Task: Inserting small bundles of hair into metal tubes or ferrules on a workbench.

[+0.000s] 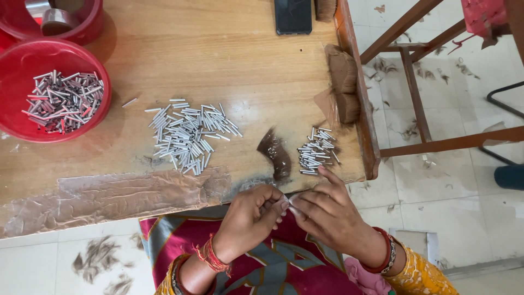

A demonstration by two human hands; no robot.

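My left hand (252, 214) and my right hand (326, 212) meet fingertip to fingertip at the near edge of the wooden table (229, 60). Between them they pinch something small and thin, mostly hidden by the fingers. A dark tuft of brown hair (275, 154) lies on the table just above my hands. To its right sits a small pile of short silver metal tubes (316, 152). A larger spread of the same tubes (191, 134) lies at the table's middle.
A red bowl (13, 117) holding several more tubes stands at the left, another red container (82, 27) behind it. Bundles of brown hair (344, 82) rest at the table's right edge, a dark phone (293, 15) at the back. Wooden frame rails (415, 104) stand right.
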